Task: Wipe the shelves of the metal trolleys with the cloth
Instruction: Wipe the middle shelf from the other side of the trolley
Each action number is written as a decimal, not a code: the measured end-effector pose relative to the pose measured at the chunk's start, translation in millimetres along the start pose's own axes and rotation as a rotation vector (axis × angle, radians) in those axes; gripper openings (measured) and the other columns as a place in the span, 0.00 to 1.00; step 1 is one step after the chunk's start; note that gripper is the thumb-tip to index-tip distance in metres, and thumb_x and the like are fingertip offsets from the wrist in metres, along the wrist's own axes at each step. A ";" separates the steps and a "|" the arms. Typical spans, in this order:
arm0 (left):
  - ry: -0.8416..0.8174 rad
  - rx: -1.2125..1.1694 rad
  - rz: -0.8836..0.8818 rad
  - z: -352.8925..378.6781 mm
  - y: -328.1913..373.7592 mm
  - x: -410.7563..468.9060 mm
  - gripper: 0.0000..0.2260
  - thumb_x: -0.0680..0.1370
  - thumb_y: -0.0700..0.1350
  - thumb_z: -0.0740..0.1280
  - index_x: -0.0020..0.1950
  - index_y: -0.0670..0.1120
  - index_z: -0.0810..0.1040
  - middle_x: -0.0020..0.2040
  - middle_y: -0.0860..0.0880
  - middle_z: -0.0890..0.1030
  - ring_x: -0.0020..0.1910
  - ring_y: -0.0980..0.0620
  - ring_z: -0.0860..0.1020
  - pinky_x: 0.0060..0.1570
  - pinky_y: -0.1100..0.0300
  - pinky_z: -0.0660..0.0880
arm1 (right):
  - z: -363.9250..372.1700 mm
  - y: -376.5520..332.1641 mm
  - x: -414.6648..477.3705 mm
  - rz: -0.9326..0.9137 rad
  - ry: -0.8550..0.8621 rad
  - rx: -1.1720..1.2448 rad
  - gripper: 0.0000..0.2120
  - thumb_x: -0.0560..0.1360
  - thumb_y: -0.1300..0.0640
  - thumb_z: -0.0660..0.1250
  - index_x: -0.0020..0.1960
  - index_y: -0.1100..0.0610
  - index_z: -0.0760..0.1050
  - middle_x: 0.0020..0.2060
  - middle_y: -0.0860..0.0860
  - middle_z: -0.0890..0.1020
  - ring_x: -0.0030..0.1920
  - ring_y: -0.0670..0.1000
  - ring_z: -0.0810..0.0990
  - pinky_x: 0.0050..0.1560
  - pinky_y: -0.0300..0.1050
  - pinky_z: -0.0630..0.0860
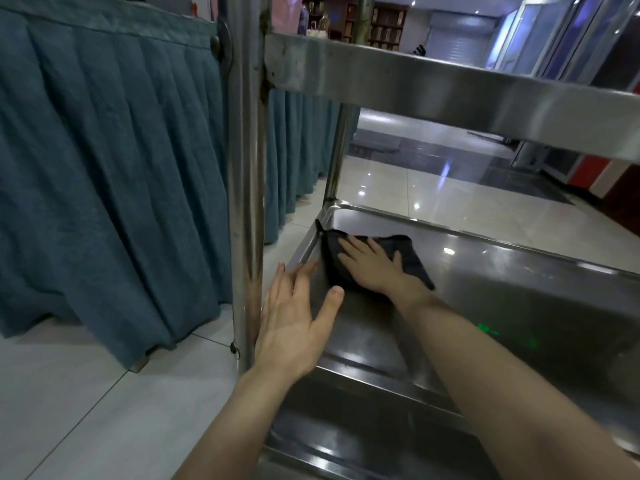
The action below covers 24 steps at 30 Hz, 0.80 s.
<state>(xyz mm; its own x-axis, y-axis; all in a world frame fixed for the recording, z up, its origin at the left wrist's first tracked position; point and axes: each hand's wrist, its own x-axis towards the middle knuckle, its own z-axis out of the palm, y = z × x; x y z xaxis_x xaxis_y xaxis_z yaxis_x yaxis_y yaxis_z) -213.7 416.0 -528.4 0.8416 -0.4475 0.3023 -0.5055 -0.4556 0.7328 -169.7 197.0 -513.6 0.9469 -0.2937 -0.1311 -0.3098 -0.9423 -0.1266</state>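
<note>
blue pleated table skirt (104, 168), glossy tiled floor (433, 188), distant bookshelves (386, 24)

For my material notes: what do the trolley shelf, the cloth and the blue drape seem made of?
Trolley shelf: likely stainless steel, smooth and shiny; it mirrors lights. Cloth: dark matte fabric, creased under the right hand; fibre unclear. Blue drape: matte woven textile, hanging in pleats.

A pleated blue fabric table skirt (104, 168) is hung at the left; glossy pale floor tiles (433, 188) are lit by ceiling spots; dark wooden bookshelves (386, 26) are seen behind.
</note>
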 end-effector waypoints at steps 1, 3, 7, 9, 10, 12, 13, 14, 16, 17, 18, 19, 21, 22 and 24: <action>0.003 0.002 -0.003 0.3 0.1 -0.3 0.33 0.73 0.72 0.44 0.75 0.60 0.55 0.77 0.56 0.57 0.77 0.59 0.44 0.75 0.53 0.49 | 2.0 -11.6 1.3 -0.042 -0.008 -0.007 0.25 0.82 0.39 0.44 0.78 0.39 0.44 0.78 0.40 0.43 0.79 0.53 0.41 0.71 0.74 0.41; 0.016 0.000 -0.010 0.3 1.0 -0.8 0.33 0.74 0.72 0.45 0.76 0.59 0.55 0.77 0.55 0.57 0.77 0.58 0.45 0.76 0.51 0.50 | 7.5 -33.8 -14.8 -0.194 -0.035 -0.043 0.26 0.82 0.39 0.46 0.78 0.39 0.43 0.78 0.39 0.43 0.79 0.52 0.40 0.71 0.74 0.41; 0.003 0.047 -0.006 0.5 3.8 -1.0 0.31 0.76 0.69 0.44 0.76 0.57 0.58 0.77 0.52 0.60 0.78 0.55 0.46 0.77 0.49 0.44 | 21.6 -34.6 -103.2 -0.434 -0.034 -0.004 0.24 0.82 0.39 0.45 0.77 0.36 0.45 0.77 0.34 0.43 0.76 0.43 0.38 0.72 0.64 0.35; -0.040 0.121 0.005 0.9 4.6 -1.3 0.32 0.76 0.70 0.42 0.76 0.57 0.58 0.77 0.51 0.60 0.78 0.54 0.45 0.76 0.50 0.40 | 29.1 -11.5 -151.1 -0.466 -0.017 0.026 0.24 0.80 0.35 0.41 0.76 0.32 0.45 0.74 0.28 0.40 0.74 0.37 0.32 0.72 0.58 0.31; -0.057 0.155 0.007 1.2 4.8 -1.4 0.32 0.76 0.70 0.42 0.76 0.57 0.58 0.77 0.51 0.61 0.78 0.54 0.45 0.76 0.50 0.39 | 31.2 3.4 -170.5 -0.464 -0.020 0.047 0.24 0.78 0.32 0.38 0.74 0.28 0.44 0.73 0.26 0.40 0.73 0.35 0.31 0.71 0.55 0.29; -0.072 0.231 0.025 1.9 3.9 -2.0 0.31 0.76 0.69 0.42 0.75 0.57 0.59 0.76 0.51 0.62 0.78 0.53 0.48 0.76 0.50 0.41 | 28.5 32.8 -188.4 -0.401 -0.030 0.066 0.23 0.76 0.29 0.35 0.71 0.24 0.41 0.72 0.23 0.40 0.73 0.33 0.33 0.71 0.52 0.30; -0.076 0.281 0.049 2.3 3.6 -2.5 0.31 0.76 0.69 0.42 0.75 0.57 0.60 0.75 0.51 0.64 0.77 0.53 0.50 0.76 0.50 0.43 | 25.6 46.9 -184.4 -0.344 -0.027 0.057 0.22 0.77 0.30 0.36 0.71 0.23 0.40 0.71 0.23 0.39 0.74 0.33 0.34 0.73 0.52 0.33; -0.084 0.333 0.072 2.8 3.3 -3.1 0.31 0.76 0.69 0.42 0.75 0.58 0.59 0.74 0.51 0.65 0.77 0.53 0.52 0.76 0.49 0.46 | 22.0 59.7 -172.7 -0.273 -0.022 0.036 0.22 0.78 0.32 0.39 0.71 0.25 0.38 0.72 0.24 0.38 0.74 0.35 0.35 0.74 0.54 0.35; -0.111 0.424 0.086 3.6 2.0 -2.7 0.30 0.76 0.70 0.43 0.75 0.59 0.59 0.74 0.51 0.65 0.76 0.52 0.53 0.76 0.49 0.49 | 14.0 82.4 -134.7 -0.090 -0.002 -0.006 0.22 0.82 0.39 0.44 0.73 0.30 0.39 0.73 0.28 0.41 0.77 0.42 0.39 0.75 0.62 0.40; -0.131 0.464 0.088 4.5 0.8 -2.0 0.29 0.76 0.69 0.44 0.75 0.59 0.58 0.75 0.51 0.64 0.77 0.51 0.52 0.76 0.49 0.48 | 10.5 89.3 -113.2 -0.003 0.027 -0.015 0.23 0.83 0.42 0.45 0.76 0.34 0.42 0.76 0.33 0.42 0.78 0.46 0.41 0.74 0.66 0.43; -0.150 0.501 0.091 5.5 -0.9 -1.3 0.28 0.77 0.68 0.45 0.75 0.60 0.57 0.75 0.52 0.62 0.77 0.51 0.51 0.76 0.48 0.46 | 7.5 92.6 -93.2 0.055 0.045 -0.042 0.23 0.84 0.43 0.46 0.78 0.38 0.45 0.78 0.38 0.43 0.79 0.49 0.42 0.73 0.69 0.44; -0.169 0.532 0.091 7.0 -2.5 -1.0 0.28 0.77 0.67 0.46 0.75 0.60 0.57 0.76 0.52 0.61 0.77 0.51 0.49 0.76 0.48 0.44 | 6.0 92.0 -76.3 0.101 0.052 -0.023 0.24 0.84 0.43 0.46 0.78 0.40 0.47 0.79 0.41 0.45 0.79 0.51 0.42 0.73 0.70 0.44; -0.189 0.563 0.090 9.8 -3.3 0.5 0.28 0.77 0.67 0.46 0.75 0.60 0.56 0.77 0.53 0.59 0.78 0.50 0.48 0.76 0.46 0.43 | 6.9 83.7 -57.2 0.159 0.062 0.059 0.26 0.82 0.39 0.45 0.79 0.40 0.48 0.79 0.43 0.46 0.79 0.52 0.42 0.73 0.70 0.40; -0.193 0.565 0.094 10.4 -3.3 1.6 0.28 0.76 0.68 0.46 0.75 0.61 0.56 0.77 0.53 0.59 0.78 0.50 0.48 0.76 0.45 0.43 | 8.4 78.3 -55.9 0.147 0.047 0.061 0.26 0.82 0.38 0.44 0.78 0.40 0.46 0.79 0.41 0.45 0.79 0.51 0.41 0.72 0.70 0.39; -0.215 0.587 0.105 9.8 -2.0 2.4 0.28 0.76 0.68 0.46 0.75 0.61 0.56 0.77 0.53 0.58 0.78 0.50 0.47 0.75 0.44 0.42 | 12.0 65.6 -82.9 0.051 -0.014 -0.003 0.25 0.82 0.38 0.42 0.77 0.37 0.42 0.78 0.38 0.42 0.78 0.50 0.39 0.72 0.70 0.39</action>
<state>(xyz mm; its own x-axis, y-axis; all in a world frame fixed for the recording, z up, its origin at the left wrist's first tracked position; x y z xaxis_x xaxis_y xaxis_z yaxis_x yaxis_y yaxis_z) -212.5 408.2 -535.1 0.7555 -0.6296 0.1810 -0.6550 -0.7196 0.2306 -269.5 161.4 -522.9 0.9287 -0.3386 -0.1515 -0.3569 -0.9268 -0.1165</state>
